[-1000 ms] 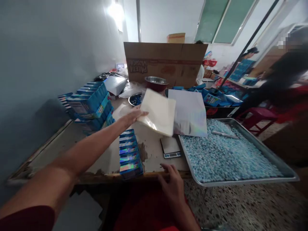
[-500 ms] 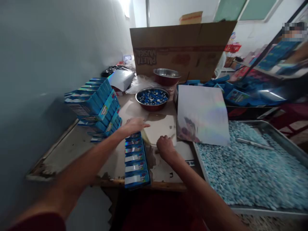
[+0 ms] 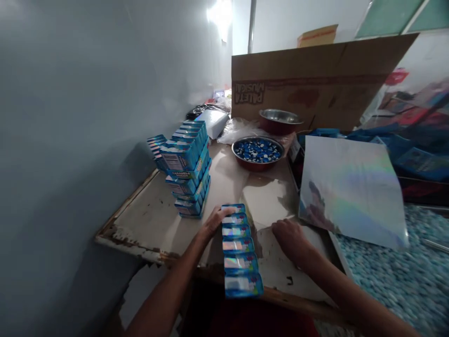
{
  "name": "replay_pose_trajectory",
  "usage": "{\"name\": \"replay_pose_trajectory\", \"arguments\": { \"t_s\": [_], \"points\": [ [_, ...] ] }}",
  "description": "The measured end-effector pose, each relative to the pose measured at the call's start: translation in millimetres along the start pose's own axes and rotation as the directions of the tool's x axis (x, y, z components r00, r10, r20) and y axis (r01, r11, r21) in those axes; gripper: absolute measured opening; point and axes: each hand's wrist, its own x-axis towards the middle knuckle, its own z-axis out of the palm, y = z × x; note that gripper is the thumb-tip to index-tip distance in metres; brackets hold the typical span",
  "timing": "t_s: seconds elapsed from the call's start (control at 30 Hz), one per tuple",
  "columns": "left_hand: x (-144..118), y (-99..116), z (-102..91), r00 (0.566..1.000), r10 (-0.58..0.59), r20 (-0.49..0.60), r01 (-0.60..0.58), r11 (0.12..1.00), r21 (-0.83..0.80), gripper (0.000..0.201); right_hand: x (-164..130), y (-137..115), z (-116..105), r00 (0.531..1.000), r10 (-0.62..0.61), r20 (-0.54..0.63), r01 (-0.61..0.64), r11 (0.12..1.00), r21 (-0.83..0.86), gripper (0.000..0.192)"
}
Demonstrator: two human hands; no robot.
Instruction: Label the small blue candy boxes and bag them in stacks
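A row of blue candy boxes (image 3: 240, 245) stands near the front edge of the table. My left hand (image 3: 214, 220) is at the row's far left corner, thumb and fingers closed around the last box. To the right, my right hand (image 3: 288, 234) rests low over the tabletop with its fingers curled in; whatever they might hold is hidden. Beyond it lies a pale flat sheet (image 3: 264, 199). Left of the row, more blue boxes are piled in a stack (image 3: 189, 171), the upper ones slightly fanned out.
A steel bowl of blue and white pieces (image 3: 257, 150) sits behind, with another bowl (image 3: 280, 120) further back. A large cardboard box (image 3: 315, 89) stands at the rear. On the right, a shiny sheet (image 3: 352, 187) leans over a tray of pale blue candies (image 3: 386, 276). A wall (image 3: 87, 117) borders the left.
My left hand has come back from beyond the row onto its far end. The right hand stays curled near the table. The view has swung left.
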Motion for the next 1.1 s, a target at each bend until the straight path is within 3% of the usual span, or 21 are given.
{"name": "replay_pose_trajectory", "arguments": {
  "t_s": [0.13,0.3,0.5,0.57,0.63,0.73,0.8,0.83,0.87,0.9,0.93,0.97,1.0,1.03,1.1],
  "points": [
    [-27,-18,17.1,0.997,-0.049,0.060,0.050,0.999,-0.016,0.034,17,25,-13,0.977,0.150,0.150,-0.162,0.984,0.071,0.014],
    [-60,-22,33.2,0.988,-0.073,0.138,0.061,0.994,0.091,0.035,28,41,-28,0.974,0.005,0.227,-0.068,0.961,0.269,0.027],
    [-96,-22,39.2,0.998,0.017,0.055,-0.023,0.994,0.111,0.046,26,26,-28,0.930,0.243,0.277,-0.298,0.938,0.178,0.011],
    [-100,-16,35.2,0.995,-0.017,0.100,0.003,0.990,0.139,0.050,31,33,-22,0.936,0.263,0.236,-0.316,0.921,0.227,0.018],
    [-96,-7,28.2,0.974,-0.057,0.217,0.014,0.981,0.192,0.058,37,46,-20,0.963,0.217,0.162,-0.260,0.908,0.328,0.037],
    [-80,9,18.7,0.929,-0.051,0.368,-0.061,0.956,0.286,0.074,43,56,-32,0.973,0.226,-0.047,-0.175,0.855,0.489,0.056],
    [-69,20,17.7,0.938,0.001,0.346,-0.129,0.929,0.348,0.074,40,47,-49,0.901,0.324,-0.287,-0.149,0.855,0.497,0.056],
    [-66,26,19.2,0.959,0.079,0.273,-0.186,0.901,0.391,0.070,36,37,-58,0.847,0.325,-0.421,-0.119,0.887,0.445,0.055],
    [-63,32,21.4,0.964,0.208,0.168,-0.263,0.849,0.458,0.065,32,25,-67,0.795,0.271,-0.542,-0.071,0.930,0.361,0.054],
    [-62,39,23.8,0.926,0.372,0.059,-0.341,0.761,0.553,0.063,28,11,-74,0.755,0.167,-0.635,-0.002,0.968,0.252,0.052],
    [-60,45,25.9,0.844,0.536,-0.010,-0.394,0.634,0.665,0.063,25,-2,-80,0.728,0.037,-0.685,0.083,0.986,0.142,0.050],
    [-59,51,27.1,0.750,0.661,-0.012,-0.412,0.482,0.773,0.066,23,-15,-83,0.708,-0.089,-0.701,0.175,0.983,0.052,0.048],
    [-57,55,27.1,0.689,0.724,0.048,-0.406,0.330,0.852,0.067,23,-25,-83,0.690,-0.192,-0.698,0.258,0.966,-0.010,0.044],
    [-54,57,25.8,0.669,0.730,0.143,-0.404,0.195,0.894,0.064,24,-32,-80,0.680,-0.263,-0.685,0.319,0.947,-0.046,0.042],
    [-44,53,20.0,0.691,0.650,0.315,-0.435,0.025,0.900,0.045,31,-38,-67,0.682,-0.335,-0.651,0.385,0.920,-0.071,0.039]
  ]
}}
